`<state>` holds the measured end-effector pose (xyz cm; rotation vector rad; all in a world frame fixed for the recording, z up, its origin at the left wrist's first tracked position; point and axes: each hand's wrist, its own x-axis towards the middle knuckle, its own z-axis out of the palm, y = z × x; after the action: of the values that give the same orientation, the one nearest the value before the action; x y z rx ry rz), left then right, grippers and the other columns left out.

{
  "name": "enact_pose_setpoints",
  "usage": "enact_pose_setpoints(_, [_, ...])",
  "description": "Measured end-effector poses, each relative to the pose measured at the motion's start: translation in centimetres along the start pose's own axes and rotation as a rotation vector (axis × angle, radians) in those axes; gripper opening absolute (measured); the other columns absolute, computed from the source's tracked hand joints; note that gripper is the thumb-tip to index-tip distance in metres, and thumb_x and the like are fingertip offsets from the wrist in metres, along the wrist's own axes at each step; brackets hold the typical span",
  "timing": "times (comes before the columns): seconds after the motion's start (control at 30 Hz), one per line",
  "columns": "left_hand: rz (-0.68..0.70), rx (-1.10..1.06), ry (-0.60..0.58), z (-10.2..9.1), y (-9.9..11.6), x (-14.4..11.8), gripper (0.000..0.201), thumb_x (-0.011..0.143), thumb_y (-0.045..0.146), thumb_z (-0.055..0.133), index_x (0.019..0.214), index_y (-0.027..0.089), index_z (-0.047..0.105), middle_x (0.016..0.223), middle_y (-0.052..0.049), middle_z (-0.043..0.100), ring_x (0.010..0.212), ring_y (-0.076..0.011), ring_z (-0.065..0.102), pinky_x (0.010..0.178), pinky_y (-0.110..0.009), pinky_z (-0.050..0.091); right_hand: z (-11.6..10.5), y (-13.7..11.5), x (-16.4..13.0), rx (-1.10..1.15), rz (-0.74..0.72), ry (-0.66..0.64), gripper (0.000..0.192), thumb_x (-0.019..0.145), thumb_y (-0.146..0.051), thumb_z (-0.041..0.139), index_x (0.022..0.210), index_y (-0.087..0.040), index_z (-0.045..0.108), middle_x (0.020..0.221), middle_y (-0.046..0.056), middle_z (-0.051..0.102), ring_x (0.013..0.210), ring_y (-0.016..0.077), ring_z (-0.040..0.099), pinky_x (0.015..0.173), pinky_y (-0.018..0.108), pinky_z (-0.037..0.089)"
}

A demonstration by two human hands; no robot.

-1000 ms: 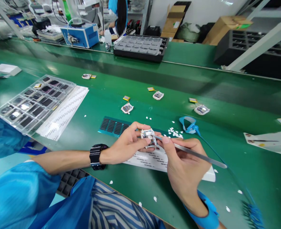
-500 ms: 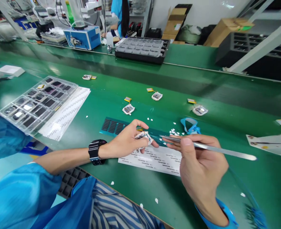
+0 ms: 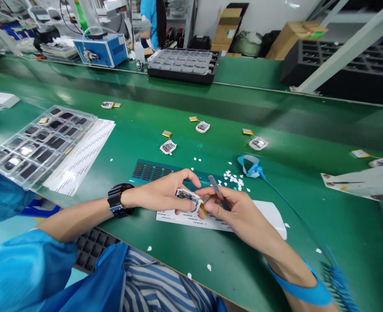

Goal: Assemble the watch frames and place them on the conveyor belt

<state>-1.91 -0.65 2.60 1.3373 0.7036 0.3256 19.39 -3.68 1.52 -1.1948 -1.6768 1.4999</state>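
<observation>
While the left hand [image 3: 163, 195] grips a white-rimmed circuit casing [image 3: 189, 197] slanting down-right mid-frame, the right hand [image 3: 238, 211] beside it clasps a slim grey metal tool [image 3: 216, 189].

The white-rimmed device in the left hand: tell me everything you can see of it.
The white-rimmed device is a small, plastic-looking housing with its open face showing dark and greenish circuitry. It is tilted, gripped between the thumb and fingers of the left hand, which hide part of it. A yellow piece shows by its right end, close to the right hand; any contact there is unclear.
</observation>
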Motion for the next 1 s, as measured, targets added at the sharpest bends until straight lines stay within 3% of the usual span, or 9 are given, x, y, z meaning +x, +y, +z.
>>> enact_pose_setpoints(0.13, [-0.004,0.085,0.069,-0.6,-0.3,0.2,0.026,0.078,0.025,0.071,0.094,0.016,0.052,0.075,0.000,0.065,0.059,-0.0088,0.056,0.052,-0.020,0.041,-0.3,0.0,-0.1,-0.032,0.013,0.081,0.028,0.077,-0.046,0.077,0.088,-0.020,0.075,0.074,0.003,0.075,0.064,0.0175,0.066,0.061,0.029,0.054])
enact_pose_setpoints(0.33, [0.002,-0.139,0.330,-0.4,-0.4,1.0,0.042,0.074,0.022,0.078,0.107,0.016,0.052,0.079,0.001,0.068,0.063,-0.0081,0.061,0.061,-0.022,0.047,-0.6,0.3,0.0,-0.066,-0.012,0.168,0.029,0.078,-0.049,0.075,0.080,-0.019,0.072,0.071,0.003,0.073,0.062,0.0169,0.064,0.060,0.029,0.053])
enact_pose_setpoints(0.43, [0.030,-0.272,0.403,0.0,-0.6,1.4,0.038,0.073,0.019,0.077,0.103,0.015,0.055,0.083,0.000,0.069,0.070,-0.0096,0.064,0.067,-0.025,0.052,-0.5,0.1,0.0,-0.045,0.003,0.196,0.032,0.077,-0.051,0.076,0.079,-0.020,0.070,0.069,0.002,0.071,0.059,0.0160,0.062,0.056,0.028,0.051])
enact_pose_setpoints(0.6, [0.067,-0.286,0.337,0.4,-0.7,1.5,0.030,0.076,0.014,0.067,0.103,0.015,0.054,0.090,-0.004,0.071,0.069,-0.0107,0.067,0.057,-0.021,0.049,-0.4,0.0,-0.2,-0.014,0.058,0.177,0.037,0.074,-0.055,0.078,0.081,-0.019,0.071,0.067,0.000,0.069,0.048,0.0116,0.052,0.042,0.023,0.039])
enact_pose_setpoints(0.8, [0.008,-0.153,0.272,0.6,-0.8,1.3,0.045,0.075,0.011,0.061,0.119,0.015,0.057,0.085,-0.002,0.072,0.056,-0.0045,0.048,0.047,-0.017,0.037,-0.7,0.8,0.0,0.066,-0.007,0.414,0.032,0.067,-0.046,0.086,0.080,-0.020,0.073,0.061,-0.002,0.067,0.049,0.0124,0.057,0.045,0.024,0.045])
enact_pose_setpoints(1.0, [-0.041,-0.414,0.122,0.9,-0.7,1.2,0.041,0.075,0.018,0.063,0.115,0.017,0.058,0.081,-0.001,0.067,0.066,-0.0097,0.059,0.052,-0.020,0.045,-0.3,1.5,0.5,-0.037,-0.041,0.453,0.031,0.070,-0.048,0.083,0.081,-0.019,0.075,0.064,0.002,0.071,0.055,0.0163,0.063,0.049,0.027,0.049])
